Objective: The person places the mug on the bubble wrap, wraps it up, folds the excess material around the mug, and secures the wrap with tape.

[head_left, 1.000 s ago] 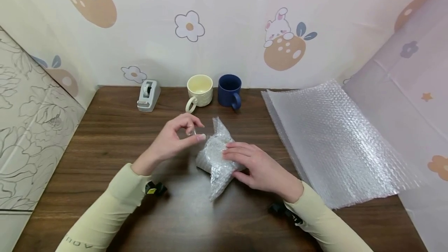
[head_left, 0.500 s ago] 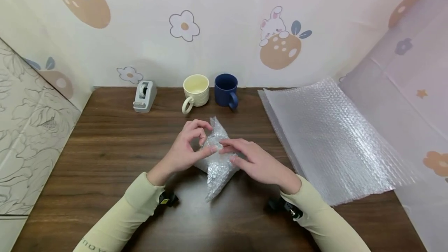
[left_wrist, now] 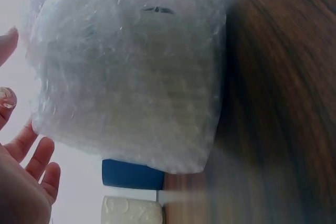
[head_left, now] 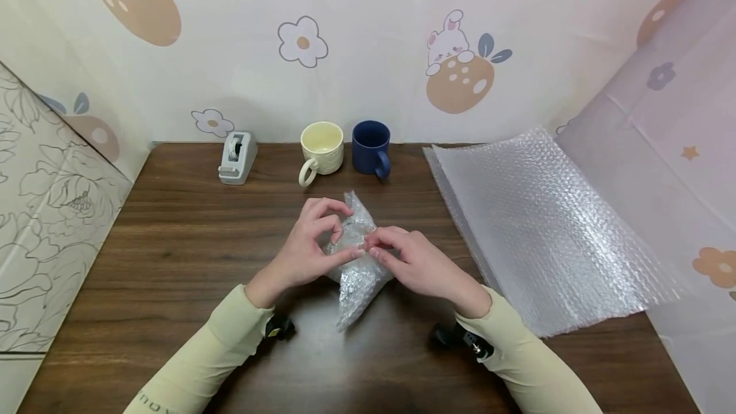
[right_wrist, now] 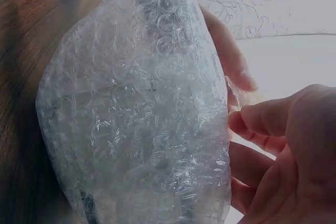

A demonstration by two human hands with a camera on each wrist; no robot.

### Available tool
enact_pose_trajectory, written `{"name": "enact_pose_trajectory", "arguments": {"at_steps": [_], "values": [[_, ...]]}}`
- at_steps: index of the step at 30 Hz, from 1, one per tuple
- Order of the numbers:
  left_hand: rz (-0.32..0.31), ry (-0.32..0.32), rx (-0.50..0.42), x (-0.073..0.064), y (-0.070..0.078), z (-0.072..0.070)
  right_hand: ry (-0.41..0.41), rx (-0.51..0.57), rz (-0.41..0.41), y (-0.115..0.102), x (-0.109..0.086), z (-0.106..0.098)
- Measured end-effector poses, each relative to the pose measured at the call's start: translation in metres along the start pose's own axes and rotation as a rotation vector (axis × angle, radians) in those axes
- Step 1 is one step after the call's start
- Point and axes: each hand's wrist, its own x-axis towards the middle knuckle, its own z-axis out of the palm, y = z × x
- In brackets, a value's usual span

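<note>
A bundle in bubble wrap (head_left: 358, 283) stands on the table between both hands, its twisted ends jutting to the front and back. Through the wrap in the left wrist view, something pale (left_wrist: 168, 72) shows faintly. My left hand (head_left: 301, 248) arches over the bundle's left side, its thumb stretched out and index finger bent, with a gap between them. Opposite it, my right hand (head_left: 428, 267) brings thumb and index together at the left thumb's tip. There, in the right wrist view, they pinch a small clear strip of tape (right_wrist: 234, 93) over the wrap.
Behind the bundle stand a cream mug (head_left: 323, 149) and a dark blue mug (head_left: 370, 147). A grey tape dispenser (head_left: 237, 158) is at the back left. Sheets of bubble wrap (head_left: 546, 229) cover the table's right side. A patterned cloth (head_left: 368, 50) hangs behind.
The left hand has come right and over the bundle, bringing the clear strip along. The right hand has lifted from the bundle's side and closed thumb and index on the strip.
</note>
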Motion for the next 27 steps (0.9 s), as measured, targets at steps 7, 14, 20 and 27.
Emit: {"name": "enact_pose_trajectory", "arguments": {"at_steps": [7,14,20,27], "values": [[0.005,-0.028,0.030,-0.002,-0.007,-0.012,0.011,0.021,0.064,0.000,0.004,0.003],[-0.062,-0.139,0.077,-0.001,-0.007,-0.028,0.040,0.018,0.108,0.000,0.007,0.005],[-0.176,-0.282,-0.017,0.001,-0.005,-0.039,0.057,0.033,0.101,0.000,0.008,0.004],[-0.468,-0.334,-0.135,0.000,-0.003,-0.048,0.080,0.078,0.091,0.003,0.009,0.004]]}}
